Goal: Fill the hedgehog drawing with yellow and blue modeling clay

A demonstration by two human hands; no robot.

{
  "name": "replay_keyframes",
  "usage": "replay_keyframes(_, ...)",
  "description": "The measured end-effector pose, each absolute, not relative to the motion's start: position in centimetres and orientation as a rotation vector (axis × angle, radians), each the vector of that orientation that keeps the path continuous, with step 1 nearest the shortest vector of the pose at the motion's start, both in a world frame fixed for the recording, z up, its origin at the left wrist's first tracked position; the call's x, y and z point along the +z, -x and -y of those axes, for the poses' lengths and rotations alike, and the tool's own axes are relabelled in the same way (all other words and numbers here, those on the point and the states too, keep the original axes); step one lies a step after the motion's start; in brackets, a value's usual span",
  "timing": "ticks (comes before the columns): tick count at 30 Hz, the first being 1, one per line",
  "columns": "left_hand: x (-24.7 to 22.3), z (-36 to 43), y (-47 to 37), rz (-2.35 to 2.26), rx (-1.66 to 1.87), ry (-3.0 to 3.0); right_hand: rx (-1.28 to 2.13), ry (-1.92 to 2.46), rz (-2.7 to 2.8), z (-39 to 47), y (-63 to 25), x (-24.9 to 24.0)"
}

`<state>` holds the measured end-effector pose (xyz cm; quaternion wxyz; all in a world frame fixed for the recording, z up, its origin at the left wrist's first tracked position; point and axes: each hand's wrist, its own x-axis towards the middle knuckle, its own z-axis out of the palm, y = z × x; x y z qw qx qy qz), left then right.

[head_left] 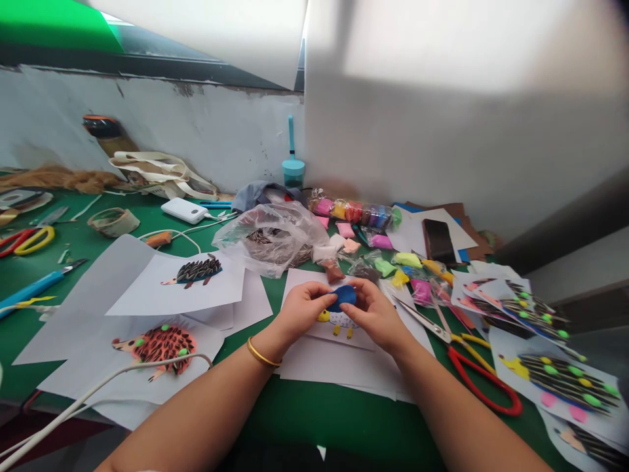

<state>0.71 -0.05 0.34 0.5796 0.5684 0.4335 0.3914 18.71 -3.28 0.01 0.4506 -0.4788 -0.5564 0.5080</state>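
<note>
Between my two hands is a flattened piece of blue modelling clay (pixel 343 298). My left hand (pixel 309 308), with a gold bangle (pixel 264 352) at the wrist, pinches its left side between thumb and fingers. The right side is gripped by my right hand (pixel 374 313), its thumb lying on the lower edge. Right below the hands, a white paper sheet (pixel 314 334) carries a drawn animal (pixel 339 322) with a yellow head and yellow feet, partly covered by my hands. More white sheets lie under it.
Large scissors (pixel 462 347) lie open on the right, beside finished hedgehog pictures (pixel 565 373). Behind are bagged clay pieces (pixel 383 265), a plastic bag of seeds (pixel 275 239) and a phone (pixel 439 240). Hedgehog sheets (pixel 162 351) and a white cable (pixel 108 378) are on the left.
</note>
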Motion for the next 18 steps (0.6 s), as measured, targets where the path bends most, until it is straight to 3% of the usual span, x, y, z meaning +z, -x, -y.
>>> replay_keyframes(18,1.0,0.4,-0.7,-1.053,0.863,-1.517,1.198,1.25,1.421,3.5,-18.2,-0.4)
